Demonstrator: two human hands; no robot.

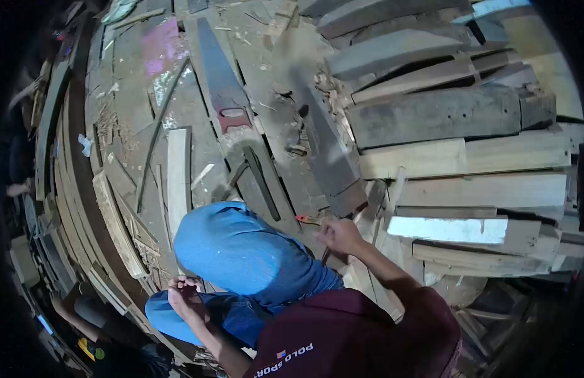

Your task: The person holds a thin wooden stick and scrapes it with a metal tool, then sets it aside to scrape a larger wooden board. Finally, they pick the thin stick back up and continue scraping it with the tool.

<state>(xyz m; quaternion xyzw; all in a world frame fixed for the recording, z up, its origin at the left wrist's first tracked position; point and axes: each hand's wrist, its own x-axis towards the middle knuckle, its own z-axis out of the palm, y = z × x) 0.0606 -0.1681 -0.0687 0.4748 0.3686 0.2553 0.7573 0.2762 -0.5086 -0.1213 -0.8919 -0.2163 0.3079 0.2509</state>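
My right hand [340, 237] is closed, its fingertips pinched at the end of a thin red-and-yellow tool [309, 219]; its exact kind is too small to tell. Over my jeans, near the lower knee, my left hand [186, 297] has its fingers curled in; whatever they hold, if anything, is hidden. A hand saw [222, 75] with a red handle lies flat on the plank floor ahead of my knee. Closer in, a dark tool with a wooden handle [261, 183] rests against the floor. Just beyond my right hand lies a wide grey board [329, 151].
Stacked planks [443, 116] fill the right side, one with a white-painted face [448, 229]. Long timbers [77, 170] run along the left, near another person's arm [77, 318]. Shavings, offcuts and a pale board [178, 170] are scattered over the floor [134, 94].
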